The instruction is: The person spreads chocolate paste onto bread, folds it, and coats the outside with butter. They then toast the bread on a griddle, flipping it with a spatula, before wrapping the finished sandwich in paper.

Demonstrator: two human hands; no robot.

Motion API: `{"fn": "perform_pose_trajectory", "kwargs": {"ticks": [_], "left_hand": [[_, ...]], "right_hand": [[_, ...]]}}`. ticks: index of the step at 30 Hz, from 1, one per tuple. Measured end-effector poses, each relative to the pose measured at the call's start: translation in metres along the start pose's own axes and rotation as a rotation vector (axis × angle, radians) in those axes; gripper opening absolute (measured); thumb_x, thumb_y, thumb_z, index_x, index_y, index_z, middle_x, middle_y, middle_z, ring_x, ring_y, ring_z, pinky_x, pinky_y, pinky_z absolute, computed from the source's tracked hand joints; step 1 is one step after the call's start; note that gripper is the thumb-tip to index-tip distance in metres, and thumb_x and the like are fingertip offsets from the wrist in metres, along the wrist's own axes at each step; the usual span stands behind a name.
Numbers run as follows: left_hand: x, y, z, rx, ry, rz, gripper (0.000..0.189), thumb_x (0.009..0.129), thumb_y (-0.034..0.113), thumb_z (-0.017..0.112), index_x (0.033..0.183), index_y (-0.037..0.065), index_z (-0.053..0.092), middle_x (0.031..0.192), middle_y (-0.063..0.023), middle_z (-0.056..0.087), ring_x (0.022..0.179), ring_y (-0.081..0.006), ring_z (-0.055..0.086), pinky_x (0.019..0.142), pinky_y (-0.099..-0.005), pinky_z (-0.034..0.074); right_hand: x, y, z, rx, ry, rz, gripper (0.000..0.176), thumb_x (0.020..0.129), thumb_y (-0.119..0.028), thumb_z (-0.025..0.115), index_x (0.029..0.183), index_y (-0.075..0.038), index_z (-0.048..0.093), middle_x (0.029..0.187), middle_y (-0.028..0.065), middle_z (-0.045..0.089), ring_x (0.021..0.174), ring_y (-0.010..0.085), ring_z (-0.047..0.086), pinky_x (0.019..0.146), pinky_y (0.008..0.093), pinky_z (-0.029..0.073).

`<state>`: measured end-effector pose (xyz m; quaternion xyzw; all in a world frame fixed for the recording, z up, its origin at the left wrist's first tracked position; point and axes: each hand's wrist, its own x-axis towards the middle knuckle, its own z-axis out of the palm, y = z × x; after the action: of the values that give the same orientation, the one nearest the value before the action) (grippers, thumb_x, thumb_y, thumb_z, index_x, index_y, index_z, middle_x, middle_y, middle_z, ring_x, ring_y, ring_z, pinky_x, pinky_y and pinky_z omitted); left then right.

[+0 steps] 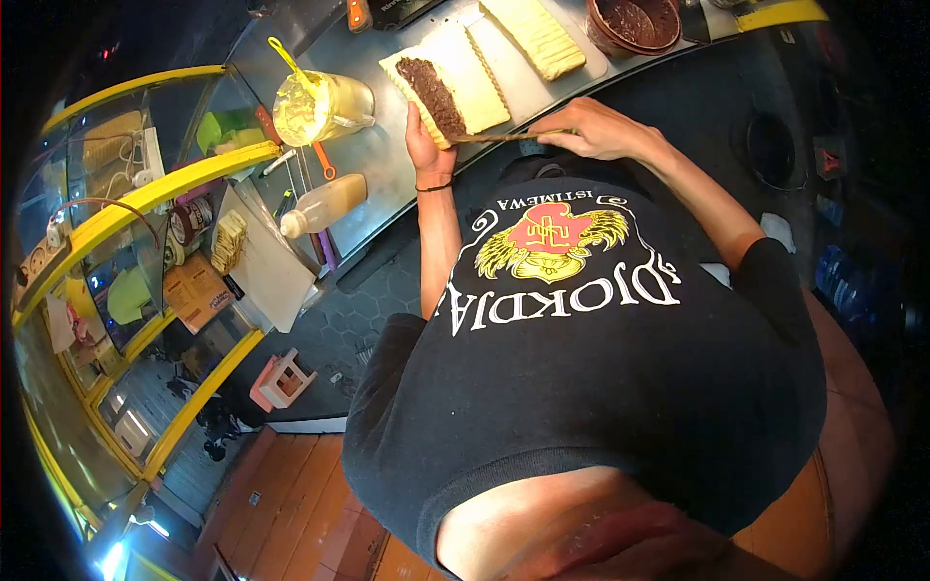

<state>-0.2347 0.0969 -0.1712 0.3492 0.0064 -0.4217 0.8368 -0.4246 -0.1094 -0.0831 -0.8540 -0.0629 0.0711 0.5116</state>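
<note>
A bread slab [489,82] lies on the metal counter, with a thick band of dark brown chocolate spread [429,97] along its left part. My left hand [426,150] grips the slab's near left edge, its thumb up along the side. My right hand [596,131] is closed round a long thin spreading knife [494,137]. The knife's blade points left and lies along the slab's near edge, close to my left hand. Behind and to the right is a second bread slab [538,39], pale on top, on a white board [593,66].
Left of the bread stands a tub of yellow cream [325,107] with a yellow spatula [291,63] in it. Nearer lies a squeeze bottle [325,203]. A brown bowl of chocolate [635,24] sits at the back right. Yellow-framed glass shelving [165,184] borders the left side.
</note>
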Motion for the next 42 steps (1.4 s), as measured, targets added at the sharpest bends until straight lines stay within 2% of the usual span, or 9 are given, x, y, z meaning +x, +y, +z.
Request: {"fn": "perform_pose_trajectory", "kwargs": {"ticks": [7,12,19,25,28,30,31,35,42], "left_hand": [[0.002,0.001,0.002,-0.082,0.05,0.005,0.05,0.104,0.037,0.031,0.139,0.004,0.044,0.137,-0.0117,0.053,0.124,-0.0291,0.052,0.108,-0.0452,0.038],[0.015,0.001,-0.012,-0.03,0.19,-0.065,0.049,0.104,0.036,0.03,0.136,0.003,0.046,0.134,-0.0124,0.055,0.121,-0.0292,0.054,0.107,-0.0444,0.04],[-0.002,0.004,-0.007,-0.059,-0.009,0.004,0.05,0.104,0.037,0.032,0.14,0.004,0.042,0.137,-0.012,0.053,0.123,-0.027,0.052,0.107,-0.0432,0.04],[0.002,0.004,-0.006,0.006,0.052,-0.033,0.051,0.104,0.038,0.031,0.139,0.003,0.042,0.136,-0.013,0.053,0.123,-0.0283,0.053,0.107,-0.0435,0.04],[0.002,0.006,-0.007,0.067,0.077,-0.021,0.051,0.104,0.038,0.031,0.139,0.002,0.042,0.135,-0.0132,0.054,0.122,-0.028,0.054,0.107,-0.0428,0.041],[0.001,0.01,-0.004,0.117,0.081,-0.009,0.051,0.104,0.038,0.031,0.139,0.002,0.042,0.135,-0.0132,0.055,0.122,-0.0276,0.054,0.106,-0.0422,0.041],[0.001,0.013,0.0,0.094,0.04,-0.004,0.052,0.104,0.038,0.031,0.139,0.002,0.043,0.134,-0.0131,0.055,0.122,-0.0273,0.054,0.106,-0.0417,0.041],[0.017,0.015,0.001,0.022,-0.029,0.043,0.053,0.103,0.041,0.032,0.138,0.002,0.044,0.133,-0.0129,0.056,0.119,-0.0271,0.056,0.104,-0.0413,0.042],[0.037,0.017,0.004,-0.072,-0.267,0.046,0.05,0.104,0.036,0.033,0.143,0.006,0.039,0.133,-0.0113,0.054,0.116,-0.0243,0.057,0.094,-0.0402,0.05]], "right_hand": [[0.0,-0.002,0.02,-0.234,0.382,-0.048,0.023,0.091,-0.02,0.061,0.109,-0.008,0.068,0.084,0.0172,0.069,0.072,0.0348,0.067,0.065,0.0426,0.052],[-0.005,-0.019,0.022,-0.207,-0.034,-0.06,0.019,0.089,-0.017,0.063,0.102,-0.004,0.066,0.073,0.0217,0.062,0.068,0.0398,0.06,0.06,0.0468,0.046],[0.007,0.012,0.016,-0.024,0.443,0.061,0.023,0.09,-0.016,0.062,0.11,-0.006,0.068,0.084,0.0205,0.067,0.073,0.0367,0.065,0.065,0.0411,0.05],[0.011,-0.016,0.008,-0.15,-0.119,-0.007,0.023,0.089,-0.016,0.06,0.107,-0.003,0.068,0.085,0.0212,0.067,0.078,0.04,0.064,0.07,0.0435,0.051],[0.005,0.014,0.013,0.011,0.226,-0.2,0.022,0.091,-0.018,0.06,0.102,-0.001,0.068,0.073,0.0168,0.066,0.059,0.033,0.062,0.058,0.04,0.049],[0.001,0.018,0.007,0.395,0.149,0.282,0.025,0.094,-0.022,0.059,0.1,0.0,0.069,0.064,0.0076,0.061,0.046,0.0166,0.052,0.047,0.0317,0.043],[0.005,0.028,0.015,0.562,0.238,0.219,0.028,0.096,-0.025,0.058,0.101,-0.001,0.07,0.059,-0.0017,0.05,0.046,0.0049,0.041,0.044,0.0236,0.039],[0.021,0.02,0.017,0.945,0.347,0.345,0.027,0.097,-0.025,0.056,0.104,-0.002,0.07,0.056,-0.0073,0.031,0.044,0.004,0.032,0.045,0.0215,0.039],[0.063,0.017,0.011,0.628,0.558,0.262,0.03,0.098,-0.027,0.055,0.106,-0.002,0.07,0.057,-0.0058,0.04,0.051,0.0018,0.039,0.046,0.0205,0.039]]}}
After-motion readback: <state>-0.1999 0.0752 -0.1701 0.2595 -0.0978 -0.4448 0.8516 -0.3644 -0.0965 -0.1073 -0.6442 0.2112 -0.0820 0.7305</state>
